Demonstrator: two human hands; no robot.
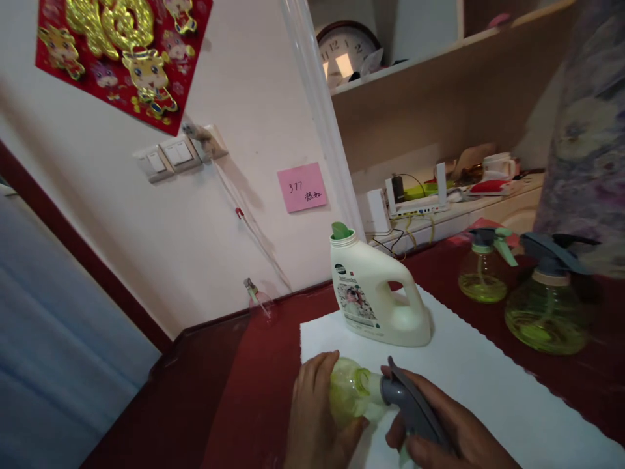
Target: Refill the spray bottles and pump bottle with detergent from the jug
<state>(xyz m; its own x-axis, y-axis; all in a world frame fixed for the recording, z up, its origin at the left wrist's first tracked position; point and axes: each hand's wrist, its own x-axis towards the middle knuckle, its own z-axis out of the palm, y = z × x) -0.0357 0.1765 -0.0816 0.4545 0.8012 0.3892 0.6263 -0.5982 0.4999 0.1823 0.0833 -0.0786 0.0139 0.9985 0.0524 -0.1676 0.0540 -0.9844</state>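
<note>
My left hand [312,417] wraps round the body of a small yellow-green spray bottle [349,391] lying on its side at the bottom of the view. My right hand [449,433] grips that bottle's grey trigger head [407,404] at the neck. Both hands are low over a white cloth [488,384] spread on the dark red table [254,378]. A cream detergent jug [375,296] with a green cap [340,230] and a side handle stands upright on the cloth just behind my hands.
Two more yellow-green spray bottles stand on the red table at the right, a smaller one [483,270] and a larger one [547,306]. A white wall with switches [168,156] and a pink note [301,187] lies behind. Shelves with a clock [344,52] and clutter sit at the back right.
</note>
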